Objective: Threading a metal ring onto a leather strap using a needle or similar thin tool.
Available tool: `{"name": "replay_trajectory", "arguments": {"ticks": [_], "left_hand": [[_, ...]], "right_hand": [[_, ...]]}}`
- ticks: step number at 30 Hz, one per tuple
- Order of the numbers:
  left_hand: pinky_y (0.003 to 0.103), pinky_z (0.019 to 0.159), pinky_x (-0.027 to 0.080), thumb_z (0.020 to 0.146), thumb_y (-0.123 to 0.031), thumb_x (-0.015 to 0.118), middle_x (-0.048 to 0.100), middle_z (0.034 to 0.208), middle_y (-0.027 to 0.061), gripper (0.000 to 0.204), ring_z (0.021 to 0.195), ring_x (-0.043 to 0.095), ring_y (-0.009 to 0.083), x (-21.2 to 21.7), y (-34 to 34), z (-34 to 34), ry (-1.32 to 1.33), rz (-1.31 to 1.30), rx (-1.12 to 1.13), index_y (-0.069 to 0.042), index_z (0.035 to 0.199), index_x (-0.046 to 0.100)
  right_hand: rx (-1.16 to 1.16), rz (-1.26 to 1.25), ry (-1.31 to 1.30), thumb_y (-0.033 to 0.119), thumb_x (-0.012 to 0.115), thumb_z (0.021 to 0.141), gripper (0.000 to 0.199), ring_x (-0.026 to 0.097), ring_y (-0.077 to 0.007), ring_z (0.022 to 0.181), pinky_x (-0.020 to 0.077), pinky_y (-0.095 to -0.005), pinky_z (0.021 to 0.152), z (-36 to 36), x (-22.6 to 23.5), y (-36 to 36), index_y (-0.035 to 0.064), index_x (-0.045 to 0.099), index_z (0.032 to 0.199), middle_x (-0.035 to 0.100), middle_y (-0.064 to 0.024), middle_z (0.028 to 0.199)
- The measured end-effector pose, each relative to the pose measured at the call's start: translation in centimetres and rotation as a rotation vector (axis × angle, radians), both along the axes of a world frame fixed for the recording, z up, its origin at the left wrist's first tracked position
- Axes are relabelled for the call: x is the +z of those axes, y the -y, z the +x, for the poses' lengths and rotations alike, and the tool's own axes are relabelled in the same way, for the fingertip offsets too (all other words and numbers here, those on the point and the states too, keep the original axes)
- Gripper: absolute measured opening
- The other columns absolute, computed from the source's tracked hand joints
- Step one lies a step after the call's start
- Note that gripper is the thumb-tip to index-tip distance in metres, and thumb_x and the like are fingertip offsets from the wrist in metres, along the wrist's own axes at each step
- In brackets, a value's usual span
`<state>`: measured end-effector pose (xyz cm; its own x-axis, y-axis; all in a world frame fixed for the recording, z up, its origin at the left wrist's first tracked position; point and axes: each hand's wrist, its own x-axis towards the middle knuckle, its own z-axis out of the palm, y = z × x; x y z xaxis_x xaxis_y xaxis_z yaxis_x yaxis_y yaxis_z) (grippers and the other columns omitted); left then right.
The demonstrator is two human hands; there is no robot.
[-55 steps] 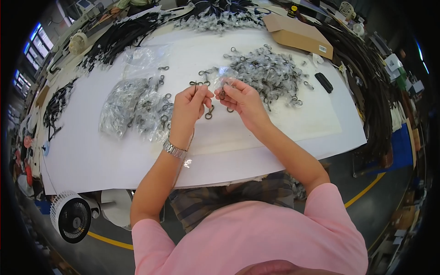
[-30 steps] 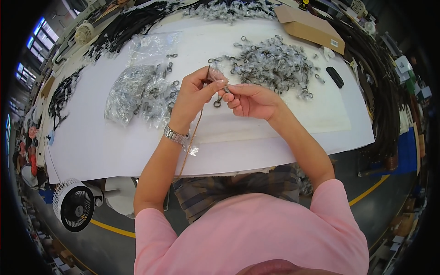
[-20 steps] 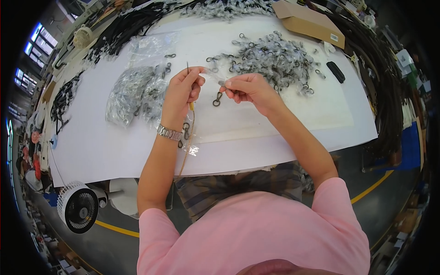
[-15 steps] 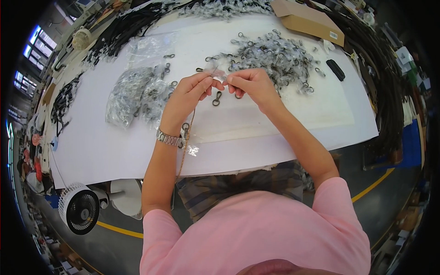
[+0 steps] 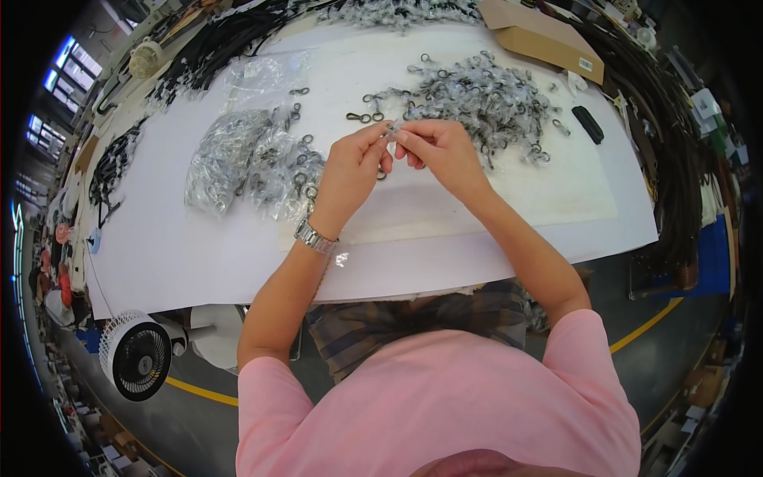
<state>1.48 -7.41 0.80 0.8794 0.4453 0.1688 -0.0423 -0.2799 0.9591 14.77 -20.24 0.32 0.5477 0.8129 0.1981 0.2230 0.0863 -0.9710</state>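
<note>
Over the middle of the white table, my left hand [image 5: 352,168] and my right hand [image 5: 447,151] meet fingertip to fingertip, both closed in a pinch. Between them is a small clear plastic wrapper [image 5: 393,129]; whether metal lies inside it, I cannot tell. Just beyond my left fingers lies an unwrapped dark metal snap hook [image 5: 358,117]. Part of a metal ring [image 5: 382,175] shows below my left fingers. A heap of plastic-wrapped metal hooks [image 5: 485,103] spreads beyond my right hand. Left of my left hand sit a clear plastic bag [image 5: 222,163] and more wrapped hooks.
A cardboard box [image 5: 544,40] stands at the far right of the table [image 5: 477,246], near a black oblong object [image 5: 587,125]. Dark straps [image 5: 218,48] lie at the far left, and more hang along the right. A white fan [image 5: 139,358] stands below the left front edge.
My left hand and forearm have shifted right, covering most of the hook that lay below the fingers. The clear film has drawn in to a smaller bit between my fingertips.
</note>
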Motion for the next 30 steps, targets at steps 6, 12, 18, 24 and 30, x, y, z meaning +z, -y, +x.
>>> {"name": "replay_trajectory", "arguments": {"ticks": [6, 12, 18, 24, 30], "left_hand": [[0.019, 0.051, 0.033, 0.105, -0.011, 0.053, 0.062, 0.076, -0.0021, 0.027, 0.057, 0.043, 0.0019, 0.6, -2.8, -0.3, -0.091, -0.079, -0.033, -0.001, 0.123, 0.070], [0.016, 0.049, 0.030, 0.105, -0.013, 0.055, 0.060, 0.079, -0.0024, 0.025, 0.058, 0.045, 0.0007, 0.7, -7.4, -2.1, 0.313, -0.362, 0.334, 0.003, 0.117, 0.070], [0.017, 0.046, 0.031, 0.104, -0.010, 0.056, 0.061, 0.075, -0.0006, 0.021, 0.053, 0.045, 0.0014, 0.2, -8.3, -2.0, 0.417, -0.442, 0.398, 0.003, 0.110, 0.072], [0.017, 0.045, 0.028, 0.103, -0.010, 0.058, 0.061, 0.078, -0.0011, 0.022, 0.054, 0.045, 0.0015, -0.4, -8.5, -1.4, 0.387, -0.451, 0.379, 0.004, 0.114, 0.070], [0.018, 0.046, 0.030, 0.102, -0.015, 0.061, 0.063, 0.080, -0.0003, 0.022, 0.055, 0.045, 0.0016, -0.5, -8.3, -1.8, 0.341, -0.337, 0.405, 0.002, 0.112, 0.072]], "right_hand": [[0.124, -0.098, -0.348, 0.018, 0.063, 0.102, 0.024, 0.068, -0.0095, 0.077, 0.0565, -0.0234, 0.072, 2.0, 0.2, 0.3, -0.0040, 0.069, 0.107, 0.076, -0.0110, 0.099], [0.253, 0.174, -0.758, 0.024, 0.057, 0.107, 0.045, 0.070, -0.0150, 0.100, 0.0586, -0.0288, 0.090, 4.2, -0.3, -0.8, -0.0069, 0.051, 0.139, 0.067, -0.0197, 0.130], [0.117, -0.310, 0.645, 0.031, 0.073, 0.091, 0.030, 0.072, -0.0203, 0.090, 0.0567, -0.0353, 0.079, -1.3, -0.8, -8.9, 0.0091, 0.074, 0.111, 0.075, -0.0102, 0.107], [0.169, -0.458, 0.928, 0.023, 0.073, 0.078, 0.018, 0.072, -0.0326, 0.085, 0.0564, -0.0437, 0.077, -3.5, -1.4, -12.2, 0.0053, 0.072, 0.084, 0.073, -0.0145, 0.089], [0.246, -0.362, 0.181, 0.020, 0.073, 0.084, 0.017, 0.070, -0.0156, 0.076, 0.0549, -0.0302, 0.068, -0.2, -0.9, -8.3, 0.0035, 0.073, 0.086, 0.074, -0.0084, 0.081]]}}
